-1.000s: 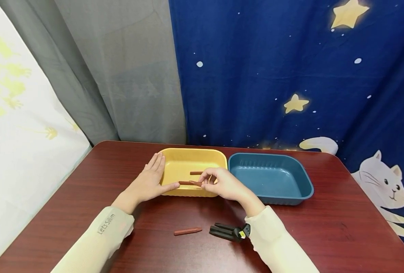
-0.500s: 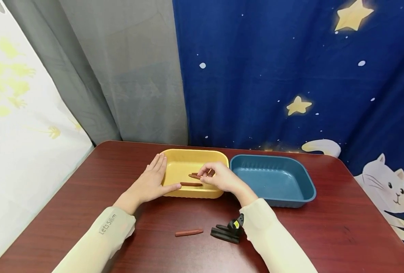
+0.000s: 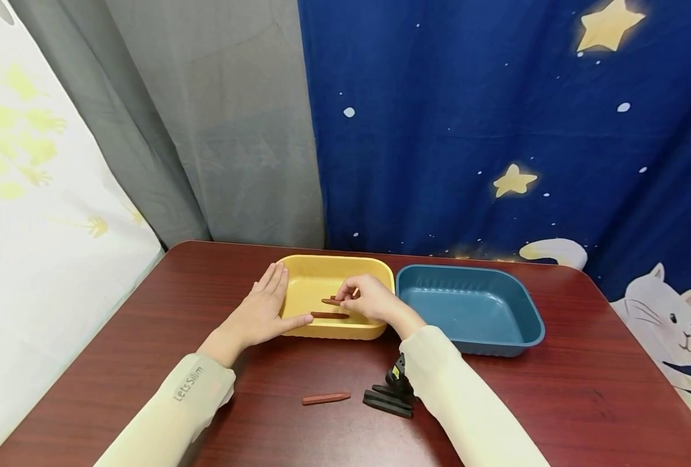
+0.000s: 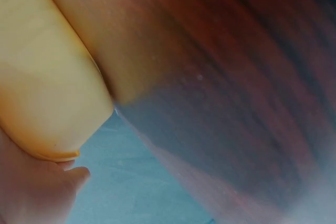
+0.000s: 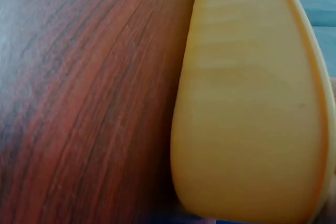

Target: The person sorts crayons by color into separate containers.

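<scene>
In the head view, my left hand [image 3: 257, 316] rests on the left rim of a yellow bin [image 3: 333, 331], its fingers straight and the thumb along the front rim. My right hand [image 3: 374, 301] reaches into this bin and pinches a brown crayon [image 3: 329, 301] between thumb and fingertips. Just behind that one, another brown crayon shows partly, mostly hidden by the fingers. A third brown crayon [image 3: 329, 315] lies near the front wall of the bin. The left wrist view shows the bin's outer wall [image 4: 52, 77] beside the left hand.
On the table [image 3: 275, 421] in front of the bin lies a reddish-brown crayon [image 3: 326, 398]. Several black sticks [image 3: 387, 403] lie right of it, partly under the right wrist's black camera [image 3: 398, 371]. A blue bin [image 3: 468, 311] stands right beside the yellow one.
My right hand has moved the pinched crayon from over the front crayon back toward the rear one in the yellow bin. The left hand keeps its place on the rim.
</scene>
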`<state>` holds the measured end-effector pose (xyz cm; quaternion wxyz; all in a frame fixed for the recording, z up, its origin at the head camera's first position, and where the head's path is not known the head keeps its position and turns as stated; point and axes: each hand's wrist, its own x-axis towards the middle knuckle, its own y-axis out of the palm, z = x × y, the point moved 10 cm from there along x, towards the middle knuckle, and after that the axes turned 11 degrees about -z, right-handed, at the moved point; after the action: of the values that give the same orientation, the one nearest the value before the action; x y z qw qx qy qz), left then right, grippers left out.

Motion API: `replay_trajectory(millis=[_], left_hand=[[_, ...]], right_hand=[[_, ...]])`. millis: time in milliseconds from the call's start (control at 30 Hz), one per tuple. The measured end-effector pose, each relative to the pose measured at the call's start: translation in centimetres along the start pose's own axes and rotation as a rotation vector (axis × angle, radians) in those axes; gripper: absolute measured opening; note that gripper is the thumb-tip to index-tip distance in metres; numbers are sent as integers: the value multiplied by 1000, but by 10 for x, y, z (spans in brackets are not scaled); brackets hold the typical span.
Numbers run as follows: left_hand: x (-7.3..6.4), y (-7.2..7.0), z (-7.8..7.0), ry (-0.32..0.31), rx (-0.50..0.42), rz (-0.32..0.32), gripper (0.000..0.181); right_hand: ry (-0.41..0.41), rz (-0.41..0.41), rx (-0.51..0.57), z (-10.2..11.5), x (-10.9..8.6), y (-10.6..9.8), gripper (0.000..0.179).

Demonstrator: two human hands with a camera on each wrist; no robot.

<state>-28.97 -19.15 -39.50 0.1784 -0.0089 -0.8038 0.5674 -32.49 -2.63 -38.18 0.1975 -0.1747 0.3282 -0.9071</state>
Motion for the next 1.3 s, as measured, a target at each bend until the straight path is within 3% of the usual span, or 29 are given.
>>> replay_trajectory(millis=[500, 1000, 1300], left_hand=[[1, 1, 1, 4, -3, 7, 118], [-1, 1, 1, 0, -19, 4, 117], [-2, 0, 4, -2, -11, 7, 118]], right_hand=[[32, -30, -140, -5, 4, 3, 5], [-17, -61, -69, 5, -5, -1, 4], [-45, -76, -27, 20, -16, -15, 5]])
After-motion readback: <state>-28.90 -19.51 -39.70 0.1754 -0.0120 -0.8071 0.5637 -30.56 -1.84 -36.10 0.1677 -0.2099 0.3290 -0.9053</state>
